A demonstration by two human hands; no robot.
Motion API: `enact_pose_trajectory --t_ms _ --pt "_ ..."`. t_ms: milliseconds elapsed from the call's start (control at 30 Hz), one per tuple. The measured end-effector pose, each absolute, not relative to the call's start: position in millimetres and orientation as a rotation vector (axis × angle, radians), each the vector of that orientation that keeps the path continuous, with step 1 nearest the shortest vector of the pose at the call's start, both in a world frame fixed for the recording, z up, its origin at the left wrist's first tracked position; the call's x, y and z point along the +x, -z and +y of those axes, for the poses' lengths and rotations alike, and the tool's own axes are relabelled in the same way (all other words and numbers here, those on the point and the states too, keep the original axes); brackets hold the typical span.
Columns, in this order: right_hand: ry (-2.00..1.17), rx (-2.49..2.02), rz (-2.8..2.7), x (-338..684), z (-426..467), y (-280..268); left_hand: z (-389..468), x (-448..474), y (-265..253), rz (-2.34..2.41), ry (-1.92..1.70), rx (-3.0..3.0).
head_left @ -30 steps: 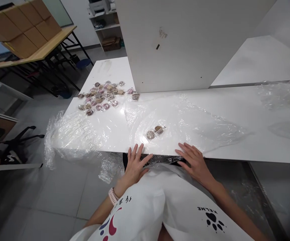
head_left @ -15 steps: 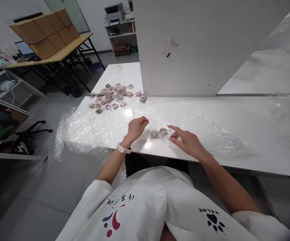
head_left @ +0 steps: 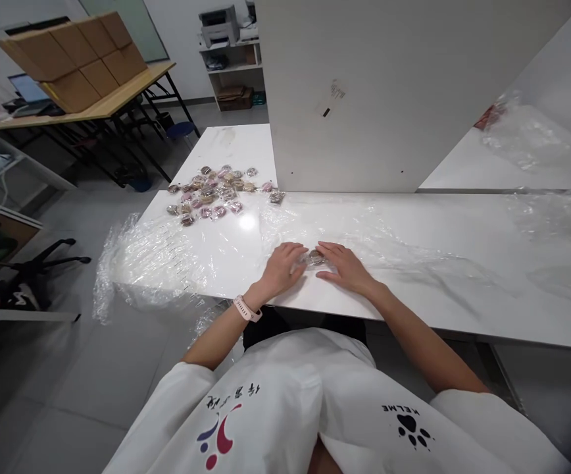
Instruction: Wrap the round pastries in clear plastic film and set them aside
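Two small round items in clear wrappers lie side by side near the front edge of the white table, and one wrapped item shows as a brown disc between my hands. My left hand curves round the pair from the left, its fingertips over the wrapper and hiding most of the other piece. From the right, my right hand closes on the brown one, with fingers above and thumb below. Under and around them spreads clear plastic film.
Many similar wrapped pieces lie scattered at the table's left end. Crumpled plastic film hangs over the front left edge. A tall white panel stands at the back. More clear plastic is at the right.
My hands have come together from both sides onto the two wrapped items. The left was pinched and apart from them; the right had its fingers spread. A plastic bundle shows at far right.
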State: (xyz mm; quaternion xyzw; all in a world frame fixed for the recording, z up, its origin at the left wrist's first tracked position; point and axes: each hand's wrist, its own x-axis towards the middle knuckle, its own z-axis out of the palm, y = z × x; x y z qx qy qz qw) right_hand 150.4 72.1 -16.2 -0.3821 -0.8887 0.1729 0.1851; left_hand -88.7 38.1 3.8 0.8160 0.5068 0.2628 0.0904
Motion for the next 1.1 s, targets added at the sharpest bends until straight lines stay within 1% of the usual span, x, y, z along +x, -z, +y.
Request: enact_pose_trajectory --t_ms 67,200,300,400,467,533,600,700,767,833,967,1033,1100 --pt "-0.577 -1.089 -2.469 155 82 28 36 -88 4 1.424 -0.650 2.367" --pt "-0.696 -1.081 -2.303 161 97 32 51 -96 7 1.605 -0.633 2.127" --pt "-0.784 -1.217 -2.152 161 91 26 55 -99 1 1.700 -0.607 1.999" --pt "-0.932 -1.363 -2.061 157 82 20 50 -94 -5 1.685 -0.538 1.804" --pt "-0.855 -1.467 -2.045 155 78 16 46 -89 -7 1.737 -0.517 1.746" --pt "-0.653 -1.532 -2.061 154 75 14 43 -86 -8 1.846 -0.527 1.818" --pt "-0.562 -1.464 -2.147 158 72 14 39 -88 -8 1.872 -0.525 1.981" --pt "-0.612 -1.204 -2.347 170 64 19 27 -98 -10 1.656 -0.442 2.213" --pt "-0.596 -1.128 -2.407 178 59 24 17 -106 -10 1.517 -0.371 2.287" --pt "-0.535 -1.148 -2.423 180 56 26 10 -112 -11 1.477 -0.345 2.304" --pt "-0.362 -1.192 -2.455 174 56 20 13 -112 -16 1.554 -0.360 2.227" --pt "-0.383 -1.244 -2.491 167 60 14 22 -110 -20 1.607 -0.253 2.136" --pt "-0.470 -1.377 -2.504 160 65 8 32 -107 -24 1.681 -0.110 2.040"
